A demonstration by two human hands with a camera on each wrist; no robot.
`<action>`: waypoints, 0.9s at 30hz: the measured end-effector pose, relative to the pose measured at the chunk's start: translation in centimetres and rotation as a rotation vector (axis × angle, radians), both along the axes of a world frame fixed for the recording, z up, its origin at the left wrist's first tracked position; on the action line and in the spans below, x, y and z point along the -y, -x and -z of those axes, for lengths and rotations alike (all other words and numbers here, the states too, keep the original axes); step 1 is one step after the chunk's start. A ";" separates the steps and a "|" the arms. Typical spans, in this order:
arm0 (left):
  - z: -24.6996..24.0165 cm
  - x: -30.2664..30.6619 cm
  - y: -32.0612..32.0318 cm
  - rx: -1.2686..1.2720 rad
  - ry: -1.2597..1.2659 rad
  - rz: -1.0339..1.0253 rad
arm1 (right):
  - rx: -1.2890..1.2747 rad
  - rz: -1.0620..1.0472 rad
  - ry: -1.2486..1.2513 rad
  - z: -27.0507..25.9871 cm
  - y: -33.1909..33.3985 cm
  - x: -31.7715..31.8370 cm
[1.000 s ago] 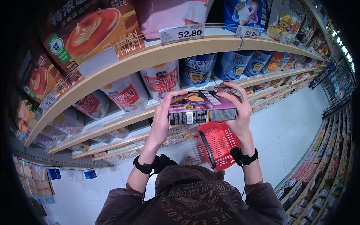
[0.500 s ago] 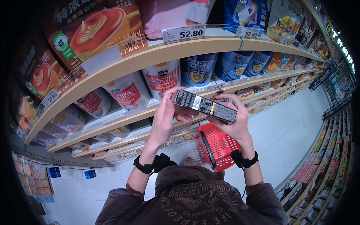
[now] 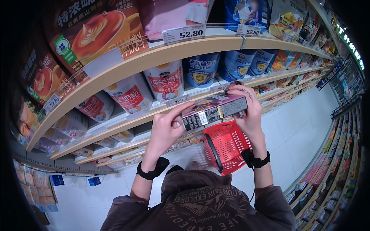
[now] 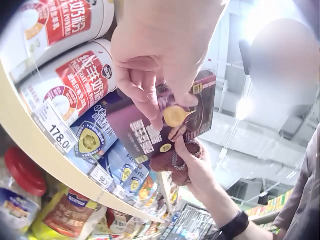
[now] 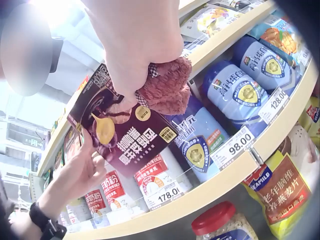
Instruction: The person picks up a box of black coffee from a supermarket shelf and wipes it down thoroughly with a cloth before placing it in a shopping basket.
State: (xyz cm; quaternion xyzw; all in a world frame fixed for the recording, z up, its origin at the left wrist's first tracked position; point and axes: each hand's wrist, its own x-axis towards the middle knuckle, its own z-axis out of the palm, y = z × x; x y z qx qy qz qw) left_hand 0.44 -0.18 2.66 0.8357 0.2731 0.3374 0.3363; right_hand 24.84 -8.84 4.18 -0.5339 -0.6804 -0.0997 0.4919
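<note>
My right hand grips the right end of a dark purple box with a yellow spoon picture on its face. A fuzzy reddish-brown plush item with checked trim is held against the box by the same hand. On the box's left end, my left hand reaches in with its index finger stretched along the top edge. Its fingertips touch the printed face in the left wrist view. A narrow side panel with a barcode faces me in the head view.
A red basket stands on the floor below the box. Shelves run along the front, holding goat milk powder tins, blue tins and coffee boxes. More stocked shelving curves along the right.
The box tilted barcode side up, then tipped back so some printed face shows again. It has shifted slightly right. My left hand has loosened from the box's left end, index finger now extended.
</note>
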 end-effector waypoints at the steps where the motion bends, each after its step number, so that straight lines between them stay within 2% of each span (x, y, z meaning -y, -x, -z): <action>1: 0.3 0.2 0.0 -0.053 -0.192 -0.060 | 0.050 0.001 0.009 -0.6 0.0 0.0; 2: 0.7 0.4 -0.2 -0.052 -0.192 -0.060 | 0.050 0.002 0.009 -0.6 0.0 -0.1; 5: 1.1 1.3 -1.2 0.111 -0.475 -0.110 | 0.063 0.032 -0.005 -0.3 0.4 -0.7; 8: 1.6 1.4 -1.6 0.097 -0.600 -0.100 | -0.003 -0.011 -0.008 -0.5 1.2 -1.3; 12: 1.3 2.4 -2.3 0.052 -0.588 -0.159 | -0.158 -0.126 0.054 -1.2 2.3 -1.8; 14: 1.2 2.6 -2.6 0.077 -0.583 -0.155 | -0.089 -0.122 0.027 -1.7 2.3 -2.0; 16: 1.1 2.8 -2.7 0.103 -0.578 -0.154 | -0.175 -0.166 0.049 -2.0 2.7 -2.2; 21: 1.3 2.7 -3.0 0.094 -0.561 -0.211 | -0.178 -0.176 0.020 -2.6 3.1 -2.9; 27: 0.5 3.3 -3.2 0.141 -0.457 -0.184 | -0.199 -0.183 0.050 -2.7 3.4 -3.6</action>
